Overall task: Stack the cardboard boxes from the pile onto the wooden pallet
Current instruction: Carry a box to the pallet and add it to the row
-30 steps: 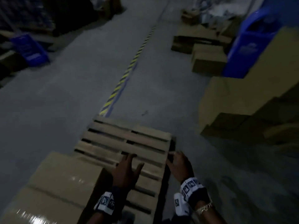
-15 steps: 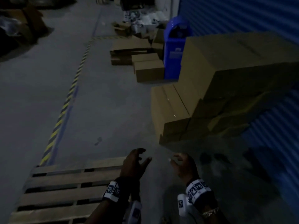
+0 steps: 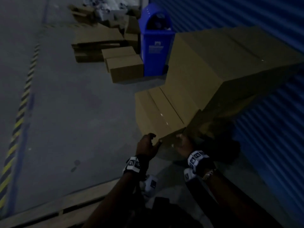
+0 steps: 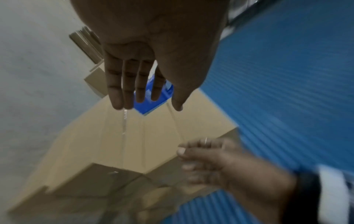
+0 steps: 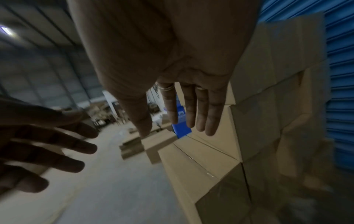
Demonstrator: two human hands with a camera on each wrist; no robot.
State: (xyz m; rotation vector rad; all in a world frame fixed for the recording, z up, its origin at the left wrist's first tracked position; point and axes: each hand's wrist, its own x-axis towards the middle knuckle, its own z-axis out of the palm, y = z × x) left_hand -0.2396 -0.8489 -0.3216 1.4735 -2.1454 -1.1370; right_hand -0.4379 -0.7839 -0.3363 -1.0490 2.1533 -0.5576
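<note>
A pile of brown cardboard boxes [image 3: 213,63] stands against a blue shutter, with a low taped box [image 3: 158,111] at its front. My left hand [image 3: 148,143] and right hand [image 3: 182,143] reach side by side toward the low box's near corner, both empty. In the left wrist view my left hand [image 4: 141,84] has straight fingers above the box [image 4: 107,144]. My right hand [image 5: 184,109] is also spread flat in the right wrist view, short of the boxes [image 5: 206,159]. Slats of the wooden pallet [image 3: 54,209] show at the bottom left behind my arms.
A blue bin [image 3: 155,40] stands behind the pile. More boxes [image 3: 123,66] and flattened cardboard [image 3: 97,41] lie on the concrete floor farther back. A yellow-black floor stripe [image 3: 19,116] runs along the left. The blue shutter [image 3: 266,129] closes off the right side.
My view has swung right, from the pallet with a box on it to the pile. Both hands have travelled from above the pallet to the low box's corner, still empty.
</note>
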